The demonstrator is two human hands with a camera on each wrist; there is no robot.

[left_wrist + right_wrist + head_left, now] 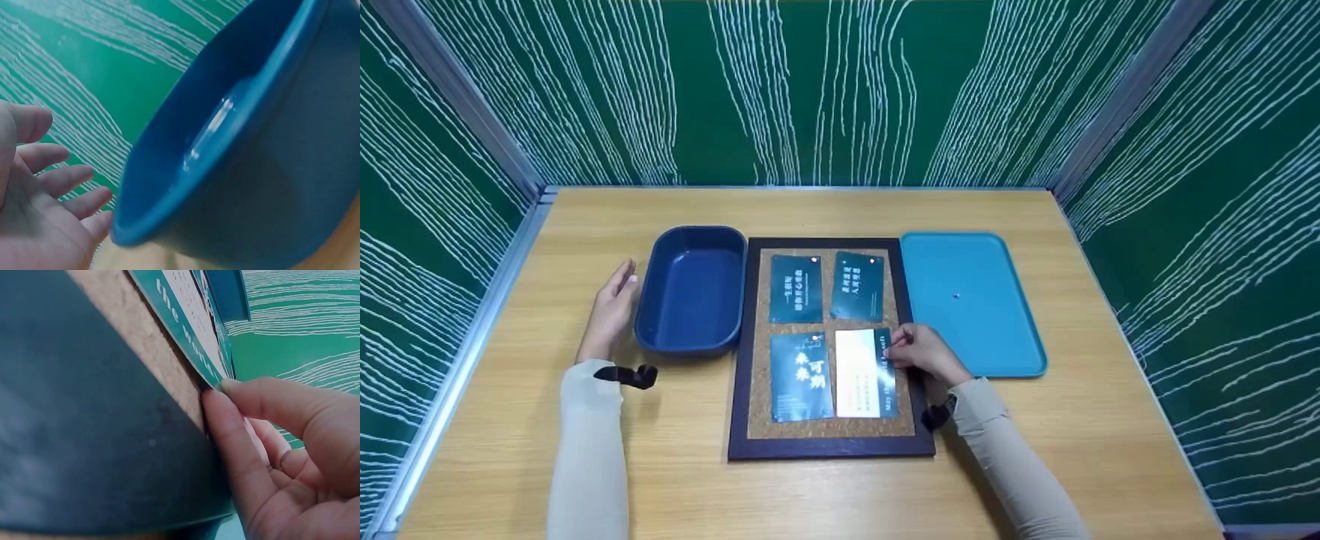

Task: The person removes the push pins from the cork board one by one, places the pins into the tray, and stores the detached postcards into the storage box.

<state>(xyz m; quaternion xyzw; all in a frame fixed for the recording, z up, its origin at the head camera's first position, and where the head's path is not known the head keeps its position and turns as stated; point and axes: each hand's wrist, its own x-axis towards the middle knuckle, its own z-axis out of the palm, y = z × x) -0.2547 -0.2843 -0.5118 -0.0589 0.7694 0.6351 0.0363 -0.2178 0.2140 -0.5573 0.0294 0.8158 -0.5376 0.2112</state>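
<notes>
On the framed cork board [840,453], a green-and-white card [855,375] lies at the lower right. My right hand [924,352] pinches its right edge between thumb and index finger; the right wrist view shows the card [179,322] slightly raised off the cork at that edge. Three more green cards with white writing are on the board: upper left [796,289], upper right [857,286] and lower left [801,376]. Each has a small pin near its top right. My left hand [610,319] holds nothing, fingers loosely extended beside the deep blue tub [645,322].
Right of the board lies a flat teal tray [975,330] with one small pin [956,295] on it. The tub and the tray flank the board closely on the wooden table [690,465]. Green walls [840,90] with white wavy lines enclose the table's back and sides.
</notes>
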